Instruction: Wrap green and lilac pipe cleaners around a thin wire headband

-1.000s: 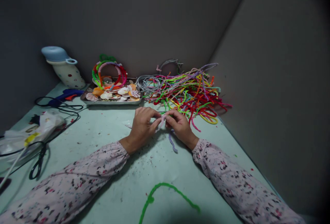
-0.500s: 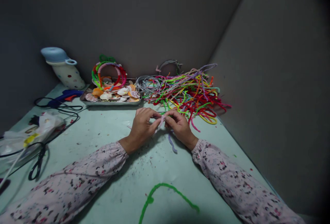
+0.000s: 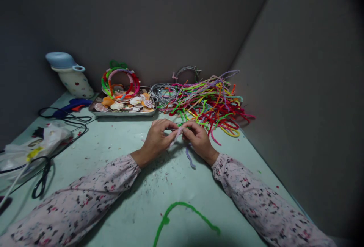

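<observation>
At the middle of the table, my left hand [image 3: 158, 138] and my right hand [image 3: 199, 139] meet with fingertips closed on a pale pink pipe cleaner [image 3: 178, 132]. Thumb and forefinger of each hand pinch it, and my fingers hide part of it. A lavender pipe cleaner end [image 3: 190, 159] hangs or lies just below my right hand; whether it joins the pink one I cannot tell. Nearer to me, a bent green pipe cleaner [image 3: 182, 203] lies on the table.
Behind my hands lie a heap of coloured pipe cleaners [image 3: 210, 99] and coiled grey wire [image 3: 163, 93]. A metal tray [image 3: 125, 114] holds shells [image 3: 118, 105] and wrapped rings [image 3: 133, 76]. At left are a bottle [image 3: 72, 78], blue glue gun [image 3: 71, 107], black cable [image 3: 82, 129] and plastic bag [image 3: 55, 137].
My left hand has shifted very slightly, and the short pink end that showed to its left is no longer visible. Everything else stays in place.
</observation>
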The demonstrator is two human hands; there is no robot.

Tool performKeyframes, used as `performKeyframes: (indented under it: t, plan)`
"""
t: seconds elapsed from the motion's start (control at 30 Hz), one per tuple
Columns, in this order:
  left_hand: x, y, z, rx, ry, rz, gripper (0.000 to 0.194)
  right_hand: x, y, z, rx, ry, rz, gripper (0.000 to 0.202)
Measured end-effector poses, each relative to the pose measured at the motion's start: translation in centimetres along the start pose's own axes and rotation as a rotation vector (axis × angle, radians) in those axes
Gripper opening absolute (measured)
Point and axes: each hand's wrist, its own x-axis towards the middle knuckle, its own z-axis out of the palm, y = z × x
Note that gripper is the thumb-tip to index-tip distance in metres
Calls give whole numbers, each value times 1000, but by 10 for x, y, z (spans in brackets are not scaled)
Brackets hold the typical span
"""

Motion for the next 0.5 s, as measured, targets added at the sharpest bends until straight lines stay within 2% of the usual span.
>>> performKeyframes:
  t: [0.33, 0.5]
  plan:
    - [1, 9, -6, -90, -27, -134, 22, -1, -3, 1, -56, -28, -52, 19]
    - [3, 10, -5, -142, -70, -199, 21, 0, -2, 1, -58, -13, -40, 19]
